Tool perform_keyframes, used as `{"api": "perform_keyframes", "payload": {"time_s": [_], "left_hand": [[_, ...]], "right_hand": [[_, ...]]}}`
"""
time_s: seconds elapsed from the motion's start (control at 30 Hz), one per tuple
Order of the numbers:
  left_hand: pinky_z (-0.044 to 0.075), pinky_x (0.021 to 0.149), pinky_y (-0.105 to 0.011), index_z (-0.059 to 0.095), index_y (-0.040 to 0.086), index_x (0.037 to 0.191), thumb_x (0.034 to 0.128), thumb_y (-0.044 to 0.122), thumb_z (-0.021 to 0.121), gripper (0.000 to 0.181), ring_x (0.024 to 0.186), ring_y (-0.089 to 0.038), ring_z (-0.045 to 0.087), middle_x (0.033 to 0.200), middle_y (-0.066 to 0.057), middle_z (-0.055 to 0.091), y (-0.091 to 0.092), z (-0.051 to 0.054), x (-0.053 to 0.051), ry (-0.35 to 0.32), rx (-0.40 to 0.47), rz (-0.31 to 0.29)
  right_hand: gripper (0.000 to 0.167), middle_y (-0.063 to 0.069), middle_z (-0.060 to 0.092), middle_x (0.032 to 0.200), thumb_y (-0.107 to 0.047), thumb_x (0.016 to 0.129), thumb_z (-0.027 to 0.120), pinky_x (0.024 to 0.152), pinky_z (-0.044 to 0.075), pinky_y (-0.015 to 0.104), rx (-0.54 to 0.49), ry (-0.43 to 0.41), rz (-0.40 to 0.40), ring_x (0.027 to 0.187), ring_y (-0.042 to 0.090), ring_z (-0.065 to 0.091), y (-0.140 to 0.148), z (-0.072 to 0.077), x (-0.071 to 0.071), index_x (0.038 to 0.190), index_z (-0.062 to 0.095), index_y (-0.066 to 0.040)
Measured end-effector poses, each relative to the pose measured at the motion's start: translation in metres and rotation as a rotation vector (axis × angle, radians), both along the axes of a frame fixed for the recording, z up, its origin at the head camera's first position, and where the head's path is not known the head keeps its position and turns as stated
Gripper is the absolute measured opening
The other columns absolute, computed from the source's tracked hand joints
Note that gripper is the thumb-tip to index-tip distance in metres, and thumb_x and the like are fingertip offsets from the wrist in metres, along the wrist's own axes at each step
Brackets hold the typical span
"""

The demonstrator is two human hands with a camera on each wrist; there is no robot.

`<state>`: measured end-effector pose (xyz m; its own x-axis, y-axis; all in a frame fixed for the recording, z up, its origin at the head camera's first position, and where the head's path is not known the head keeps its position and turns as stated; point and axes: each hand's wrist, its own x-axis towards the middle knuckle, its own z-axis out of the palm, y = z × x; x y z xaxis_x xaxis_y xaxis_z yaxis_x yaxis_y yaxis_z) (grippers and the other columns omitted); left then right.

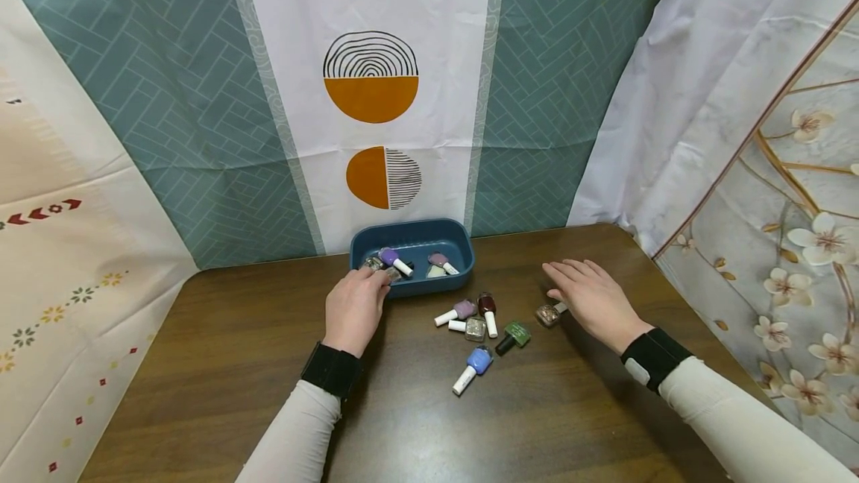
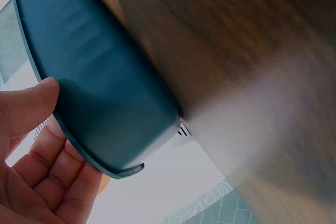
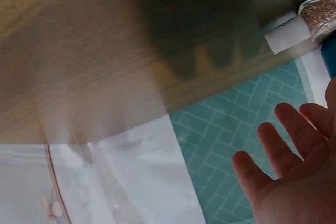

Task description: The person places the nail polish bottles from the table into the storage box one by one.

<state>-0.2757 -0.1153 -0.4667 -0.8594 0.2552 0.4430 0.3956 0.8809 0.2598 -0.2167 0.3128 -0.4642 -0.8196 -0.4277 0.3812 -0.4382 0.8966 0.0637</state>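
Head view showed a person's two bare hands at a brown wood-grain surface [image 1: 268,364]. At the far middle sat a smooth, dark blue tray [image 1: 429,288], oblong with rounded corners. The left hand [image 1: 356,308] pinched its near left rim, thumb against the outer wall. The right hand [image 1: 593,304], fingers nearly straight and holding nothing, hovered at the right beside a copper glitter bottle [image 1: 546,315] with a pale cap.

The step in hand seemed to be steadying the tray; lifting the copper bottle would call for the right fingers to lower and close round it.

Between the hands lay more small, glossy nail polish bottles: mauve [image 1: 464,309], dark red [image 1: 486,304] and silver glitter [image 1: 475,329] clustered close, green [image 1: 518,333] with a black cap to their right, and blue [image 1: 479,360] nearest. Inside the tray, a purple bottle [image 1: 388,256] with a white cap lay among others. Behind hung creased cloth [image 1: 550,170], teal and white.
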Motion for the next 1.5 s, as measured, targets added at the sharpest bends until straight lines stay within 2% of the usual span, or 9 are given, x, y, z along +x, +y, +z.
{"api": "perform_keyframes", "payload": {"time_s": [0.2, 0.63, 0.83, 1.1, 1.5], "left_hand": [[0.056, 0.068, -0.039, 0.084, 0.012, 0.108, 0.0983, 0.014, 0.086, 0.010, 0.080, -0.025, 0.063, 0.094, -0.006, 0.074, 0.000, 0.000, 0.000, -0.004, -0.006, 0.005], [0.054, 0.067, -0.038, 0.084, 0.012, 0.107, 0.0984, 0.013, 0.086, 0.009, 0.080, -0.024, 0.061, 0.091, -0.005, 0.072, 0.000, 0.001, 0.000, -0.009, -0.002, 0.002], [0.054, 0.067, -0.038, 0.084, 0.012, 0.107, 0.0975, 0.013, 0.087, 0.010, 0.080, -0.024, 0.061, 0.092, -0.005, 0.072, 0.000, 0.000, 0.001, 0.003, -0.001, 0.000], [0.055, 0.065, -0.042, 0.083, 0.013, 0.101, 0.0980, 0.012, 0.087, 0.005, 0.081, -0.027, 0.067, 0.089, -0.005, 0.072, -0.001, -0.006, -0.001, 0.084, -0.004, -0.016], [0.056, 0.067, -0.041, 0.083, 0.013, 0.102, 0.0992, 0.013, 0.086, 0.004, 0.082, -0.027, 0.067, 0.091, -0.005, 0.073, -0.001, -0.005, -0.001, 0.067, -0.007, -0.019]], "right_hand": [[0.048, 0.021, 0.071, 0.141, -0.013, 0.101, 0.080, 0.114, 0.045, 0.064, -0.005, 0.003, 0.010, 0.132, 0.043, 0.066, 0.006, -0.002, 0.002, 0.145, 0.067, 0.003], [0.043, 0.018, 0.076, 0.131, -0.004, 0.094, 0.087, 0.105, 0.054, 0.059, 0.000, -0.056, 0.002, 0.121, 0.039, 0.072, 0.009, -0.006, 0.006, 0.135, 0.074, 0.002], [0.040, 0.016, 0.078, 0.124, -0.006, 0.091, 0.090, 0.101, 0.056, 0.058, 0.005, -0.074, 0.003, 0.116, 0.037, 0.074, 0.010, -0.007, 0.007, 0.129, 0.077, 0.001], [0.034, 0.012, 0.079, 0.116, -0.006, 0.087, 0.093, 0.092, 0.060, 0.054, 0.027, -0.044, 0.021, 0.107, 0.034, 0.076, 0.014, -0.014, 0.006, 0.118, 0.081, -0.002], [0.028, 0.006, 0.077, 0.105, -0.005, 0.087, 0.093, 0.082, 0.061, 0.052, 0.016, -0.073, 0.002, 0.095, 0.030, 0.075, 0.012, -0.013, 0.009, 0.113, 0.082, -0.006]]}}
